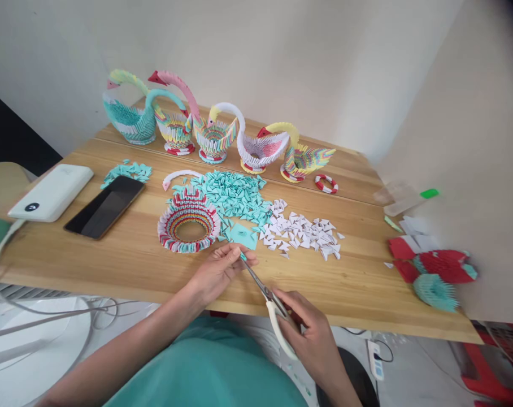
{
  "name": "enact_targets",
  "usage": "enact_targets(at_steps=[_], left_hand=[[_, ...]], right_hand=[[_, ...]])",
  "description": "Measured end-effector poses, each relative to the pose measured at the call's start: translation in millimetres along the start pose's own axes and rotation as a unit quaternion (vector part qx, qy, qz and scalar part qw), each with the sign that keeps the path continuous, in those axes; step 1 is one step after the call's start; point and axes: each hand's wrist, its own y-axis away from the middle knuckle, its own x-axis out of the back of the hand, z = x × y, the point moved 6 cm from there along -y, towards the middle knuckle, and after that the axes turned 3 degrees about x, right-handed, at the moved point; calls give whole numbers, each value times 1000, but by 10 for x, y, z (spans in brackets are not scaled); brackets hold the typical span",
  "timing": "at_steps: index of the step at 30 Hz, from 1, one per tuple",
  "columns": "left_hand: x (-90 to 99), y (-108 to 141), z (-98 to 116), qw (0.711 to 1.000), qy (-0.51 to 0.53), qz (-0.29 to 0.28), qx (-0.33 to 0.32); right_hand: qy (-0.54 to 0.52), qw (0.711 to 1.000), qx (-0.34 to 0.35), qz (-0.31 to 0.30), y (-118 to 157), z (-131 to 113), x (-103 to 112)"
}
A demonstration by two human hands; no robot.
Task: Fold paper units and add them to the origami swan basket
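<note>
My left hand (222,268) pinches a small teal paper piece (243,256) between thumb and fingers. White-handled scissors (277,325) are in my right hand (309,333), their blade tips touching or very near that piece. Just beyond my left hand lies a teal paper sheet (244,236). To its left stands a round ring-shaped body (165,226) built of folded red, white and teal paper. Behind are a heap of teal folded paper triangles (235,192) and a spread of white folded triangles (303,229).
Several folded-paper swans (133,133) line the back, with a red-and-white paper ring (326,184) at their right. A white power bank (53,192) and black phone (106,206) lie left. Red paper pieces (443,265) and a green-capped glue bottle (409,203) are at the right edge.
</note>
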Motion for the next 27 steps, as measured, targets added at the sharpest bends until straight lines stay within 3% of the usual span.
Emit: enact_targets(at_steps=[13,16,19,22,25,27], left_hand=[[-12,2,9,1000,-17,10,0],[-7,0,13,1000,-23,17,-9],[5,1,3,999,-24,24,-13],[25,5,12,999,-13,42,-24],[40,8,43,998,9,61,-33],[38,7,60,997,20,65,-28]], right_hand=[[-97,993,-67,-19,-5,57,-96],[21,999,6,27,-3,-28,-91],[168,973,128,96,33,-157,-111],[229,950,186,101,80,-190,-106],[212,958,181,68,112,-74,123],[217,963,116,106,103,167,485]])
